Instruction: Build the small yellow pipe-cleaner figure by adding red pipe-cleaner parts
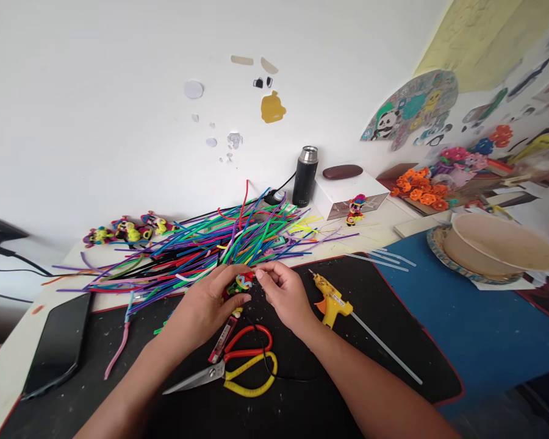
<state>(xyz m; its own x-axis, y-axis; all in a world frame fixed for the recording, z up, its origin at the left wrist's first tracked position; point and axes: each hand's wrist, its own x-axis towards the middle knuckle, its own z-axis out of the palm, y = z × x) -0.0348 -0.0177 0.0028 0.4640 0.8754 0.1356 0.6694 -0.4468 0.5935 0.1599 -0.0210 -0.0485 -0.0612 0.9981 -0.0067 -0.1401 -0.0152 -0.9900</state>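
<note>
My left hand (215, 299) is closed around a small pipe-cleaner figure (243, 281) in red, green and light blue, partly covered by the fingers. At its red edge, my right hand (281, 292) is closed in a pinch; what lies between those fingertips is too small to make out. Below the hands, scissors (249, 360) with one red and one yellow handle lie on the black mat (375, 378). A narrow pink-and-dark packet (222, 339) rests against them. To the right of my right hand lies a yellow glue gun (332, 299) with a long glue stick in its back.
Loose pipe cleaners (229, 235) spread behind my hands. Finished figures (128, 230) lie at the left, another figure (355, 210) stands by a white box (348, 192). A black flask (305, 177), a phone (57, 344), glue sticks (387, 261) and a bowl (503, 244) surround the mat.
</note>
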